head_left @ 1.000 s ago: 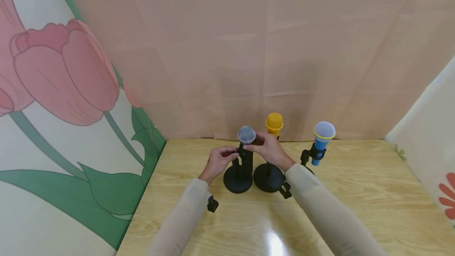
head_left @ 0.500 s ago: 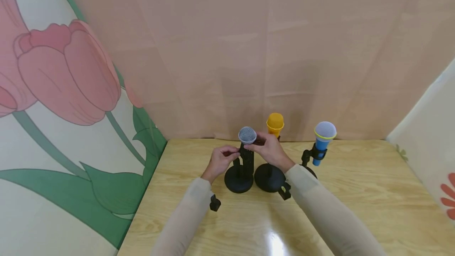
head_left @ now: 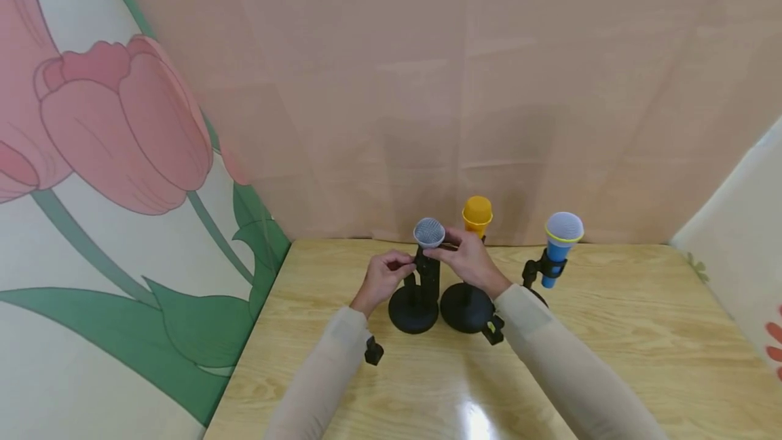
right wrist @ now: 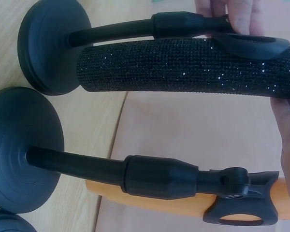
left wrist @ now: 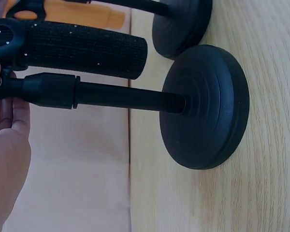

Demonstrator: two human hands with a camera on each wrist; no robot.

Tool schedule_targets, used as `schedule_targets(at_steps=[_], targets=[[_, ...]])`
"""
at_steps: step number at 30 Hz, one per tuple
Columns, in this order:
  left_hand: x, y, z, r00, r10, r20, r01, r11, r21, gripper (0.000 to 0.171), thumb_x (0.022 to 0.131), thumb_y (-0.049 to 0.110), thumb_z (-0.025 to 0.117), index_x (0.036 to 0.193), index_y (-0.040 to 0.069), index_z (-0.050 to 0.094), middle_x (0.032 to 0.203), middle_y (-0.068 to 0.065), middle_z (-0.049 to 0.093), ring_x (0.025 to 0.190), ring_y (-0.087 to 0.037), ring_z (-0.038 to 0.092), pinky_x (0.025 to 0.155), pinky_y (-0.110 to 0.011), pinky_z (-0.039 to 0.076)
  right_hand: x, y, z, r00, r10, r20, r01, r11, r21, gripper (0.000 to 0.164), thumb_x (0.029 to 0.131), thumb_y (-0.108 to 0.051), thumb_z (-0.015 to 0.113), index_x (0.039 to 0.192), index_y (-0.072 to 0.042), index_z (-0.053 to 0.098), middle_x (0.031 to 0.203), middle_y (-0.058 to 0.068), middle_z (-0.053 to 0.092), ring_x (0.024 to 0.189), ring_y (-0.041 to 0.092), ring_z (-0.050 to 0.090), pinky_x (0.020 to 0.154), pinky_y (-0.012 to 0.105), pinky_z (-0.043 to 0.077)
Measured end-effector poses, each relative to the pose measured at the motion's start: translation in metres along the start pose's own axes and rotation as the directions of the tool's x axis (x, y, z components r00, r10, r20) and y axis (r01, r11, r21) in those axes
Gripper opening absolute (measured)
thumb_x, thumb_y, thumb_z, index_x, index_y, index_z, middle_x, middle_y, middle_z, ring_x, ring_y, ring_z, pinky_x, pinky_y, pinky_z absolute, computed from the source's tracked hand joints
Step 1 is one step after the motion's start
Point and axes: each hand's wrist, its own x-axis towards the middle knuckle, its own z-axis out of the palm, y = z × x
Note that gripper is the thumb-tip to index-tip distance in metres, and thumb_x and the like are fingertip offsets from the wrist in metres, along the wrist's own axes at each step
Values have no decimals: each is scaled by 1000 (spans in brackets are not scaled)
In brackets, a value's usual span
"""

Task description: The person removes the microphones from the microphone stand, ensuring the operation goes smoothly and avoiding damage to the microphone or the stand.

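A microphone (head_left: 429, 232) with a silver mesh head and a sparkly black handle (right wrist: 174, 65) sits in the clip of a black desk microphone stand (left wrist: 203, 106). My left hand (head_left: 383, 278) pinches this stand at the joint below its clip, thumb and fingers on either side. With thumb and fingers, my right hand (head_left: 472, 260) grips the microphone just under its head. The handle slants down beside the stand's post, its lower end above the round base (head_left: 413, 311). In the right wrist view, the right hand is mostly cut off at the edge.
Right beside stands a second stand (head_left: 466, 309) with a yellow-orange microphone (head_left: 477, 214), partly behind my right hand. Farther right, a blue microphone (head_left: 558, 250) with a white head rests in a third stand. A pink cloth backdrop (head_left: 366, 121) rises behind the wooden table (head_left: 641, 331).
The head view has turned slightly left, so everything sits a little farther right in it. Both hands keep their hold on the stand and the microphone, with no clear movement.
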Motion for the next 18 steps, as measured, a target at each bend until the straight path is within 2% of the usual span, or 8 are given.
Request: schedule_targets(at_steps=[8, 18], targets=[[0, 2, 0, 1000, 9, -4, -9, 1000, 20, 11, 86, -14, 68, 96, -19, 68, 101, -32, 67, 89, -24, 68, 75, -21, 55, 4, -5, -3, 1000, -11, 6, 11, 1000, -7, 42, 86, -12, 80, 123, 3, 66, 119, 18, 69, 110, 33, 66, 95, 48, 52], [-2, 2, 2, 1000, 8, -14, -8, 1000, 24, 10, 87, -13, 68, 95, -18, 68, 100, -31, 68, 87, -19, 68, 75, -23, 56, 2, -11, -6, 1000, 4, 3, -4, 999, -32, 41, 86, -18, 81, 120, -1, 67, 117, 14, 70, 110, 32, 66, 94, 49, 52]])
